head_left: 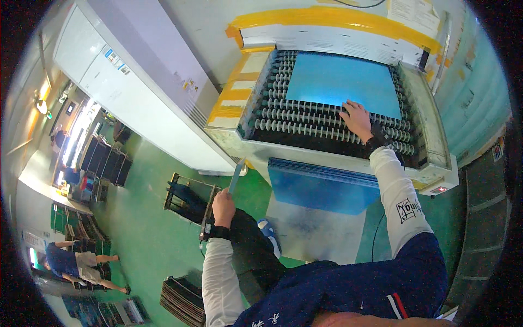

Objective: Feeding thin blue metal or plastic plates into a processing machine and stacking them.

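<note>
One light-blue, flat rectangular sheet (343,82) lies at one o'clock on grey disc rollers (305,115), inside a pale, yellow-taped machine bed (427,109).

Right hand (358,121), two o'clock: palm down, fingers loosely spread, fingertips at the sheet's near edge; pressure, cannot tell. Left hand (223,208), about seven: closed round a thin pale-blue flat piece (236,177), seen nearly edge-on.

Handling, my judgement: light, even touch on the edge; sheet square to the rollers; fingertips and wristband clear of the discs; left-hand piece gripped by its rim, faces unrubbed.

Containers: bed holds rollers and the one sheet. Open metal-framed rack (192,180), eight o'clock, holds something dark, kind unclear. Stack of blue sheets (324,188), four o'clock, just below the bed's front; no box visible around it.
</note>
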A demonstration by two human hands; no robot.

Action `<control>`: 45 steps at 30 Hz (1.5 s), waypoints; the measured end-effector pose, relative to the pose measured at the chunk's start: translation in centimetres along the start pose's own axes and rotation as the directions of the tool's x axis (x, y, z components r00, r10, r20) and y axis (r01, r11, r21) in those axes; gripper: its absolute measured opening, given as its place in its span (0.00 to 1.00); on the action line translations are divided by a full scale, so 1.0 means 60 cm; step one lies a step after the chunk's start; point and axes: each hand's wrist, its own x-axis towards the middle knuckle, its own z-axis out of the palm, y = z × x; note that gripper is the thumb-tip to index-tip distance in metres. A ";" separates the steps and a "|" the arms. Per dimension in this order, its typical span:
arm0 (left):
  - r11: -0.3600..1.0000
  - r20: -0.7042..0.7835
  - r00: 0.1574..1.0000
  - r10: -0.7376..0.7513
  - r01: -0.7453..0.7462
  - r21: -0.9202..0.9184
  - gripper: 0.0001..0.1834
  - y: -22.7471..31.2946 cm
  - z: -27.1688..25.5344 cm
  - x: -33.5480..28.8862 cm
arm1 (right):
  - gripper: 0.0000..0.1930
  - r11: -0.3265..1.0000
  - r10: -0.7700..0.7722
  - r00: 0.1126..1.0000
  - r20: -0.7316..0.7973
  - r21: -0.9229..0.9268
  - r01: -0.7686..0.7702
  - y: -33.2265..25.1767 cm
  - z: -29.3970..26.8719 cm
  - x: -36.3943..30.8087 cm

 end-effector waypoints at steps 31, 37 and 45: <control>1.000 -0.002 1.000 -0.005 0.005 0.008 0.14 0.048 -0.009 -0.016 | 0.19 0.956 -0.209 0.932 0.295 0.264 0.131 -0.069 -0.054 -0.416; 0.999 0.025 0.999 -0.047 0.048 -0.008 0.15 0.057 -0.016 -0.025 | 0.19 0.965 -0.207 0.949 0.238 0.212 0.158 -0.079 -0.046 -0.436; 0.999 0.014 0.999 -0.034 0.035 -0.036 0.15 0.056 -0.020 -0.031 | 0.15 0.968 -0.218 0.954 0.205 0.170 0.185 -0.089 -0.049 -0.456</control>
